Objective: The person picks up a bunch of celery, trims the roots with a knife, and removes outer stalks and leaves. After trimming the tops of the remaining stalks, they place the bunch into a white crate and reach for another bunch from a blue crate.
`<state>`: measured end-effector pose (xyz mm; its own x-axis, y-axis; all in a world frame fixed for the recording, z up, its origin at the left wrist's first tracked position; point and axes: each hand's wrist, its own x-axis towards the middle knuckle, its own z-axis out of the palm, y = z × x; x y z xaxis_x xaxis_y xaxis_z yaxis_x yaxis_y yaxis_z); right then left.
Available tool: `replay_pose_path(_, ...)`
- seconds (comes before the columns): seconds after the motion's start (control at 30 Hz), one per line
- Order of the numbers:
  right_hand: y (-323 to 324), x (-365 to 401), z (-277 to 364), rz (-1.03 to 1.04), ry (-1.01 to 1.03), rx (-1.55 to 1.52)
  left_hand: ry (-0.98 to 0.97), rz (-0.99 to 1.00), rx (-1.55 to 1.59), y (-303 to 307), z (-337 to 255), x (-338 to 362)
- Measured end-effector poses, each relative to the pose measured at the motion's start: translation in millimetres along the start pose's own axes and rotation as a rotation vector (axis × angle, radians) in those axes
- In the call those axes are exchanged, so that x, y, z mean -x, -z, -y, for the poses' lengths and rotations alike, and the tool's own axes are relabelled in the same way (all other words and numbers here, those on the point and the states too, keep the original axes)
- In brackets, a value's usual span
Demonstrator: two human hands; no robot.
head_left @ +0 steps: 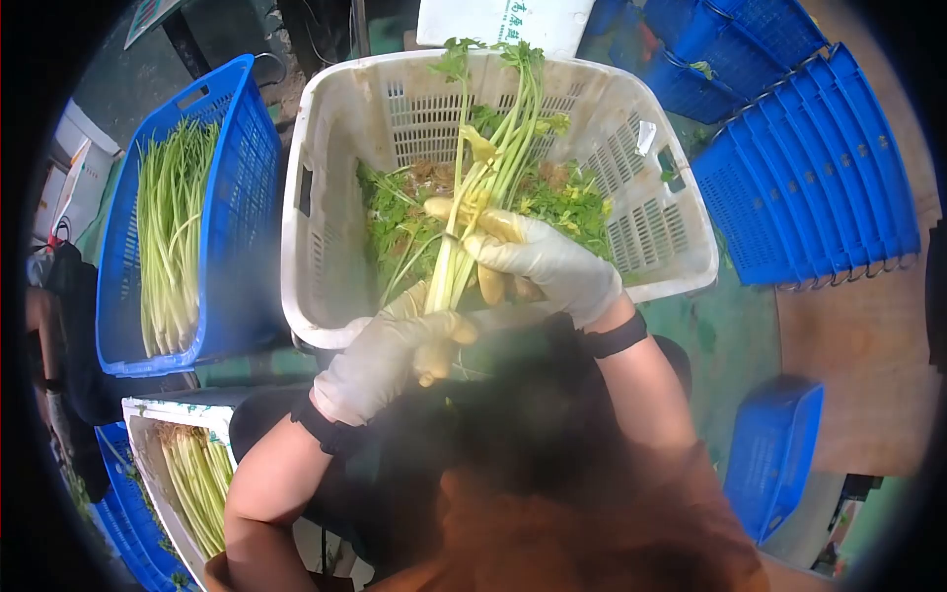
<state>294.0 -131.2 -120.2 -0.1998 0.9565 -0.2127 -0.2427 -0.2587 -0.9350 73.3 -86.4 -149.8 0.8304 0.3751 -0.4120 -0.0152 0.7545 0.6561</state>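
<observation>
A bunch of leafy celery [505, 158] stands nearly upright between my gloved hands, its leaves reaching the far rim of a white plastic basket [340, 94]. My left hand [380, 360] is closed round the pale lower end of the stalks. Higher up, the fingers of my right hand [538, 259] close on the stalks at mid-length. Inside the basket, below the bunch, lie loose green leaves [582, 212] and brownish roots. Both gloves are whitish with yellowed fingers.
On the left, a blue basket [242, 187] holds long green stalks [176, 237]. Below it, a white foam box [148, 434] contains more celery [197, 483]. Nested blue baskets [809, 168] are at the right, with a blue bin [774, 459] lower down. Part of another person [74, 335] shows far left.
</observation>
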Motion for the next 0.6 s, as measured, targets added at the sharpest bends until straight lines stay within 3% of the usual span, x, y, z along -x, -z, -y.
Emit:
replay_pose_path(0.07,-5.0,2.7,3.0,-0.029,-0.079,-0.010,0.036,-0.068,-0.278,-8.4,-5.6,3.5)
replay_pose_path(0.17,-4.2,-0.2,-6.5,-0.137,0.002,0.173,0.005,-0.033,-0.087,-4.7,-0.6,3.4)
replay_pose_path(0.2,0.0,-5.4,-13.6,-0.234,0.170,0.344,0.036,-0.070,-0.060,-7.3,-3.8,4.6)
replay_pose_path(0.23,6.1,-5.8,-14.9,-0.232,0.169,0.343,0.036,-0.072,-0.058,-6.8,-2.6,6.0)
replay_pose_path(0.3,16.1,-8.3,-6.7,-0.745,0.271,0.343,0.032,-0.063,0.079,-4.2,-2.5,6.8)
replay_pose_path(0.37,24.9,-10.2,-3.8,-0.879,0.273,0.138,0.002,-0.033,0.079,2.7,0.6,5.3)
replay_pose_path(0.43,25.1,-9.9,-10.5,-0.888,0.173,0.193,0.000,0.066,0.183,1.4,-2.9,5.3)
replay_pose_path(0.5,11.7,-9.5,-24.7,-0.726,-0.194,0.043,-0.011,0.001,0.124,-4.4,-2.4,6.9)
replay_pose_path(0.53,4.5,-15.3,-36.3,-0.731,-0.236,0.014,-0.001,0.014,0.103,-2.3,-1.1,6.7)
replay_pose_path(0.6,2.5,-18.5,-47.0,-0.516,-0.200,-0.112,0.011,0.028,0.079,-1.9,3.1,5.2)
